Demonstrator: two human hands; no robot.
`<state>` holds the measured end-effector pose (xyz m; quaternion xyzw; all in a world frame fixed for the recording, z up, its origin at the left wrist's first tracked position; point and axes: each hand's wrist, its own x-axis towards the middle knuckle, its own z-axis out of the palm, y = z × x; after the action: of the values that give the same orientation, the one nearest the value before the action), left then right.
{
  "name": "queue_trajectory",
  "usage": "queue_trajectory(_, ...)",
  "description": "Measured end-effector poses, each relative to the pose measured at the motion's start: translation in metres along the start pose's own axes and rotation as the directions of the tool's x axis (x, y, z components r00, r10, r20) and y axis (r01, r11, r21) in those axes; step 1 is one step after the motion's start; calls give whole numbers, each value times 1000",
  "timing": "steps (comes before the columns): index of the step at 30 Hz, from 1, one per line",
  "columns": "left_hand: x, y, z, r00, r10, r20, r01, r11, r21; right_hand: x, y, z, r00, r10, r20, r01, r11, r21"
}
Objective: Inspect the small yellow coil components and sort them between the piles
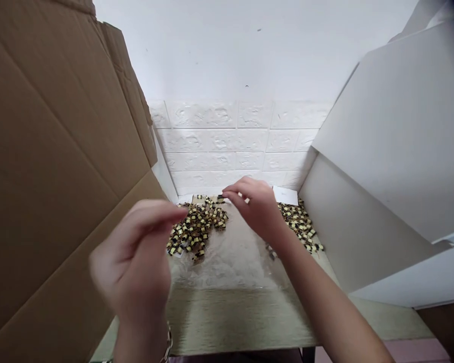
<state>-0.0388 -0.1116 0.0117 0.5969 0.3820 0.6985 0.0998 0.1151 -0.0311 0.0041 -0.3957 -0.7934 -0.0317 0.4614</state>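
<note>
My left hand (136, 257) is raised in front of me, blurred, with thumb and fingers pinched together; what it holds, if anything, I cannot make out. My right hand (255, 204) reaches farther out and pinches a small dark part (220, 197) at its fingertips, just above a heap of small yellow-and-black components (196, 229). A second heap of the same components (300, 224) lies to the right of my right wrist. Both heaps rest on a clear plastic sheet (230, 259) spread over the table (242, 317).
A large brown cardboard box flap (53, 166) stands along the left. A white box or panel (393, 151) stands along the right. A white brick-pattern wall (234, 146) closes the back. White paper (285, 195) lies at the far edge.
</note>
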Motion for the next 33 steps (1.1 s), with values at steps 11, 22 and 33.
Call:
queue_trajectory(11,23,-49,67,945,192,265,-299,835,462,12,8,-23,964,186,-192,-174,982,75)
queue_trajectory(22,27,-48,95,929,334,161,-370,829,419,11,7,-32,889,417,-189,-341,879,334)
queue_trajectory(33,35,-49,86,906,406,121,-424,873,239,11,12,-32,861,476,-180,-355,815,458)
